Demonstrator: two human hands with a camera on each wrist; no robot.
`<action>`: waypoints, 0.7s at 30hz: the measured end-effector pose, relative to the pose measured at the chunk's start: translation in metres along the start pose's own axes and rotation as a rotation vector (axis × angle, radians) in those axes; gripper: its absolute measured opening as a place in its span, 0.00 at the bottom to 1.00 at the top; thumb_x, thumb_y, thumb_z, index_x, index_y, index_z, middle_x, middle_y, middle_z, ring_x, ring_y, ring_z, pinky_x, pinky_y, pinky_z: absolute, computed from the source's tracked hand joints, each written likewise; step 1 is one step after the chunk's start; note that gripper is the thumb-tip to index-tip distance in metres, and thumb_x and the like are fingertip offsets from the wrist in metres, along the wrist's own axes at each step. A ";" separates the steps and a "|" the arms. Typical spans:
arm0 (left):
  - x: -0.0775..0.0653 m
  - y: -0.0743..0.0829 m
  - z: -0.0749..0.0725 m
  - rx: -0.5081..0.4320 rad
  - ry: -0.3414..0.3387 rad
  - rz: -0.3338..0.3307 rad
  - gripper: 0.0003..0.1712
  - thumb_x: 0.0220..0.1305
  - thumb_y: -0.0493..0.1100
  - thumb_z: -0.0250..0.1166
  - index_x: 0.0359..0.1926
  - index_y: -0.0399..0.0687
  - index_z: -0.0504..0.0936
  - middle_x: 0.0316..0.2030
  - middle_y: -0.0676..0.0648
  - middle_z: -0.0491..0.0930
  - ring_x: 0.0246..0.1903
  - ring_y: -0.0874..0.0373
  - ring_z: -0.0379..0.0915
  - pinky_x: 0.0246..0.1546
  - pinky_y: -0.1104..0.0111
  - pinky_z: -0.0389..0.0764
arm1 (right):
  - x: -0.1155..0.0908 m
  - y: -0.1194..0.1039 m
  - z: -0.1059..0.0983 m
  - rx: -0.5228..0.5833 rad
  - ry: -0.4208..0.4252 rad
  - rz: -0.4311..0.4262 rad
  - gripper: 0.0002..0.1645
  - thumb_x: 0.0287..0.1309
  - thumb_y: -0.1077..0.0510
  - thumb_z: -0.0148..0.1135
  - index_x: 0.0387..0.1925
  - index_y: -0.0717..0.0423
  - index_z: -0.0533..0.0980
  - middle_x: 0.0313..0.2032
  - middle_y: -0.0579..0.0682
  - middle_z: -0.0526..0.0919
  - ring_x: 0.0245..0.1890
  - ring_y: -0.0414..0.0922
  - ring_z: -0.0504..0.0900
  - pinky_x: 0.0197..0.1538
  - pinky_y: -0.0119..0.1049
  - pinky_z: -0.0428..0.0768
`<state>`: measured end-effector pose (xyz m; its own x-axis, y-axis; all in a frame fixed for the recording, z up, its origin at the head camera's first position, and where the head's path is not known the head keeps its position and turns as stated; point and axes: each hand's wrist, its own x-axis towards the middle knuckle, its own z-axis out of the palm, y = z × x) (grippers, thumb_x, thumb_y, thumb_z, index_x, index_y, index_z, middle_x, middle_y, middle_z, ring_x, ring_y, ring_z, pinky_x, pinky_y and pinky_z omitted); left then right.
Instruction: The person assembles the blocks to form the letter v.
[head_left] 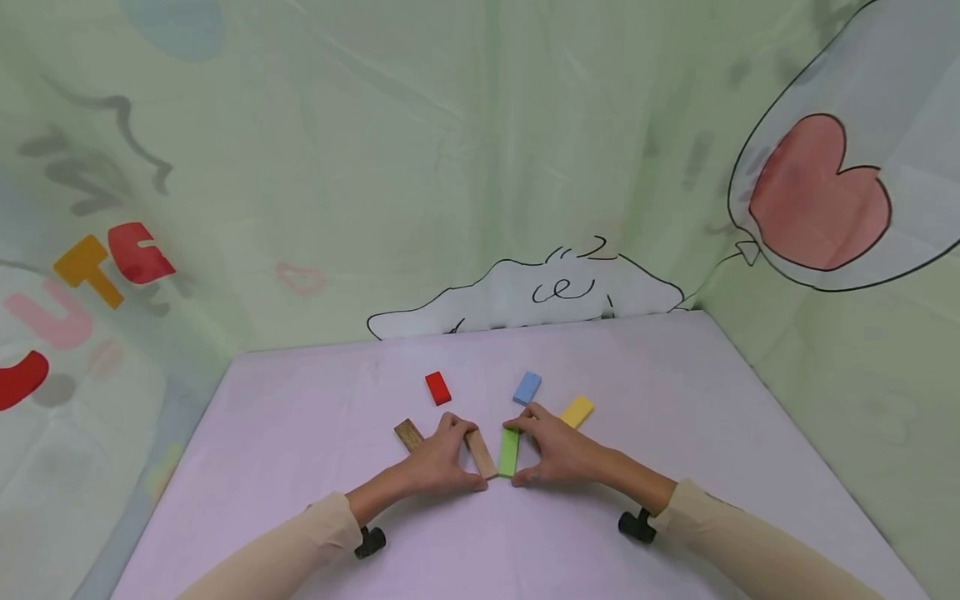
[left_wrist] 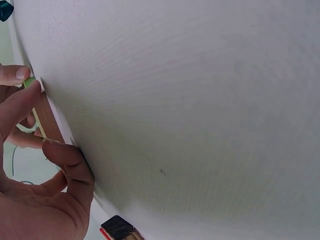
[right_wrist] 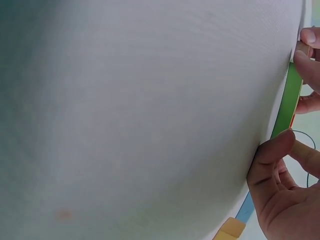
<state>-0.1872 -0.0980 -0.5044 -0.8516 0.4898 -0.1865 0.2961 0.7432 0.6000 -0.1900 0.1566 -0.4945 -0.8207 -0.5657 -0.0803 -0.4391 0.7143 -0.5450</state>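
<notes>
My left hand [head_left: 441, 463] pinches a light wooden block [head_left: 482, 455] lengthwise, thumb at the near end and fingers at the far end. In the same way, my right hand [head_left: 561, 451] holds a green block [head_left: 508, 452] between thumb and fingers. Both blocks lie on the table, their near ends together and their far ends apart, like a narrow V. The left wrist view shows the side of the wooden block [left_wrist: 48, 119] between thumb and fingertip; in the right wrist view the green block [right_wrist: 287, 102] is held likewise.
A dark brown block [head_left: 408, 434] lies beyond my left hand, partly covered by it. Farther back are a red block [head_left: 438, 388] and a blue block [head_left: 527, 388]. A yellow block [head_left: 578, 411] sits behind my right hand. Fabric walls [head_left: 420, 167] border the pale tabletop [head_left: 315, 417].
</notes>
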 end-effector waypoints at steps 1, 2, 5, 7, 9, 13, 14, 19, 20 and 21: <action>0.000 0.000 0.000 -0.004 -0.001 -0.005 0.50 0.55 0.55 0.82 0.73 0.41 0.70 0.64 0.41 0.68 0.51 0.56 0.76 0.57 0.60 0.82 | 0.000 0.000 0.000 -0.001 0.000 -0.002 0.51 0.48 0.43 0.86 0.70 0.58 0.75 0.52 0.51 0.74 0.39 0.39 0.69 0.39 0.29 0.69; 0.000 -0.001 -0.001 -0.013 -0.002 -0.007 0.51 0.54 0.55 0.82 0.73 0.41 0.70 0.64 0.41 0.68 0.52 0.56 0.75 0.57 0.60 0.82 | 0.001 0.000 0.001 -0.003 0.000 -0.001 0.51 0.48 0.43 0.86 0.70 0.59 0.75 0.52 0.51 0.74 0.39 0.39 0.69 0.39 0.29 0.70; -0.001 -0.002 -0.003 -0.064 -0.001 -0.023 0.56 0.52 0.55 0.84 0.75 0.39 0.67 0.65 0.38 0.66 0.48 0.56 0.74 0.52 0.63 0.81 | 0.001 -0.001 0.001 -0.006 -0.002 0.006 0.52 0.47 0.43 0.86 0.70 0.60 0.75 0.51 0.51 0.74 0.38 0.39 0.69 0.38 0.28 0.70; -0.001 -0.003 -0.004 -0.113 0.012 -0.044 0.57 0.53 0.56 0.83 0.76 0.40 0.66 0.64 0.39 0.67 0.44 0.57 0.73 0.46 0.66 0.80 | 0.001 -0.002 0.001 -0.012 -0.005 0.016 0.54 0.47 0.43 0.86 0.71 0.60 0.74 0.52 0.51 0.74 0.38 0.39 0.69 0.38 0.28 0.70; -0.002 -0.004 -0.005 -0.184 0.050 -0.058 0.52 0.57 0.54 0.81 0.76 0.42 0.67 0.60 0.40 0.70 0.39 0.59 0.72 0.40 0.70 0.77 | 0.001 -0.002 0.000 -0.015 -0.012 0.026 0.55 0.46 0.42 0.86 0.72 0.60 0.72 0.52 0.51 0.74 0.38 0.39 0.70 0.38 0.29 0.70; -0.004 -0.005 -0.005 -0.401 0.140 -0.085 0.34 0.66 0.48 0.74 0.70 0.45 0.76 0.48 0.44 0.76 0.30 0.61 0.69 0.31 0.74 0.73 | 0.000 -0.003 -0.001 -0.007 -0.021 0.037 0.58 0.46 0.41 0.86 0.73 0.60 0.71 0.54 0.52 0.74 0.38 0.39 0.70 0.38 0.29 0.70; -0.005 -0.004 -0.004 -0.454 0.153 -0.093 0.31 0.67 0.46 0.73 0.68 0.46 0.77 0.45 0.45 0.77 0.28 0.62 0.68 0.30 0.74 0.73 | -0.001 -0.003 -0.001 -0.002 -0.022 0.037 0.58 0.46 0.40 0.86 0.73 0.60 0.70 0.54 0.52 0.74 0.38 0.39 0.70 0.38 0.29 0.70; -0.006 -0.002 -0.001 -0.611 0.126 -0.125 0.28 0.65 0.41 0.74 0.65 0.46 0.81 0.41 0.47 0.76 0.22 0.63 0.67 0.26 0.74 0.73 | -0.001 -0.003 -0.002 0.010 -0.019 0.033 0.58 0.46 0.40 0.86 0.73 0.59 0.70 0.55 0.53 0.73 0.37 0.39 0.69 0.37 0.29 0.69; -0.006 -0.002 0.000 -0.610 0.117 -0.122 0.29 0.64 0.41 0.74 0.65 0.46 0.81 0.42 0.46 0.76 0.22 0.62 0.67 0.25 0.74 0.73 | -0.001 -0.003 -0.003 0.012 -0.018 0.032 0.58 0.46 0.40 0.86 0.74 0.59 0.70 0.55 0.53 0.73 0.37 0.38 0.69 0.36 0.28 0.69; -0.006 -0.002 0.001 -0.597 0.112 -0.118 0.29 0.63 0.41 0.75 0.65 0.46 0.82 0.42 0.45 0.76 0.24 0.62 0.68 0.25 0.74 0.73 | -0.001 -0.003 -0.003 0.015 -0.017 0.031 0.58 0.46 0.40 0.86 0.74 0.59 0.70 0.55 0.53 0.73 0.37 0.38 0.69 0.36 0.28 0.69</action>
<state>-0.1820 -0.1023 -0.5055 -0.9136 0.3451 -0.2149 -0.0687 0.3899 0.9183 -0.1886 0.1562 -0.4904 -0.8274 -0.5503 -0.1116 -0.4079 0.7257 -0.5542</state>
